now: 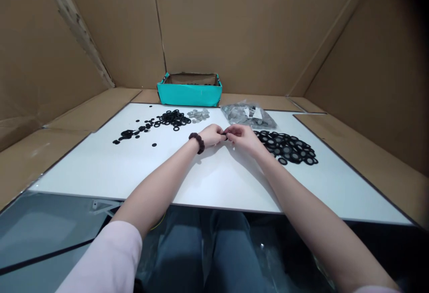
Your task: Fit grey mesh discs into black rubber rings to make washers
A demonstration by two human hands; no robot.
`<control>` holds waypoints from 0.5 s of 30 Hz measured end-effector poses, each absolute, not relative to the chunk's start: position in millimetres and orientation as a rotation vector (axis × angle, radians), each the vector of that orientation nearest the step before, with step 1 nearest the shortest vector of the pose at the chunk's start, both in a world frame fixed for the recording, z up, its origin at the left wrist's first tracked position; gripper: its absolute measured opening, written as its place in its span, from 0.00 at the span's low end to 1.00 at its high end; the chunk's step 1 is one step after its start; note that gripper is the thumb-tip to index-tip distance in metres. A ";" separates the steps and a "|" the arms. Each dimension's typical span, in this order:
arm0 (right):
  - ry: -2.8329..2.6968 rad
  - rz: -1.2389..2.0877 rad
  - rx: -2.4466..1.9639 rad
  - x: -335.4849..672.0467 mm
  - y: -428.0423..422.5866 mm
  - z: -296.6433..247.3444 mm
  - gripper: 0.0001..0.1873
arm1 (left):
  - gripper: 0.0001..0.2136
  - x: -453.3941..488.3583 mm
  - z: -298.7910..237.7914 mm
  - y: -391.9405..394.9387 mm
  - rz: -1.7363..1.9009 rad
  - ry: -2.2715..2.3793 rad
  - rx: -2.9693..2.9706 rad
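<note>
Over the middle of the white table, my left hand [213, 135] and my right hand [241, 137] meet fingertip to fingertip. Both are closed in a pinch on one small black round piece [225, 136]; fingers cover much of it, so whether it is a ring or a disc does not show. To the right of my right hand spreads a pile of black rings with grey centres [288, 148]. Beyond my left hand lie a heap of plain black rings [174, 118] and a cluster of small grey discs [199, 115].
Small black discs [126, 134] are scattered at the left. Behind my hands lies a clear plastic bag [248, 114] of grey pieces. A turquoise box [189, 94] stands at the back edge. Cardboard walls [234, 29] enclose the white table [100, 172].
</note>
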State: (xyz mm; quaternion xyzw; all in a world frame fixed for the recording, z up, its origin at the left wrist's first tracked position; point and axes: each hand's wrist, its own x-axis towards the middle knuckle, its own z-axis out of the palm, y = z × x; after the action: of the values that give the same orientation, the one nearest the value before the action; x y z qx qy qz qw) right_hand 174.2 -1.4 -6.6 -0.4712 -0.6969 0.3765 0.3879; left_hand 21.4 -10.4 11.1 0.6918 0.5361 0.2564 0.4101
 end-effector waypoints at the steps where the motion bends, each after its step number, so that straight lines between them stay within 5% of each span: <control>1: -1.772 0.866 -1.195 177.2 2.2 -6.8 0.06 | 0.07 20.5 12.4 -10.2 0.667 1.349 1.761; 8: -1.535 -0.009 -1.611 225.1 23.7 0.3 0.11 | 0.10 -0.7 30.5 6.2 1.063 1.822 1.834; 15: -1.583 0.085 -2.226 253.8 16.5 14.0 0.15 | 0.11 -89.9 45.2 13.1 0.852 2.348 1.739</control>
State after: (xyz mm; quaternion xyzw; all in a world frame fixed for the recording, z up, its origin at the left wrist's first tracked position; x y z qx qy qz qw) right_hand 253.8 16.5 14.0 -0.7976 -0.5672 0.0303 0.2029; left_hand -89.9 13.1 45.2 0.5708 0.7705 0.2796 0.0490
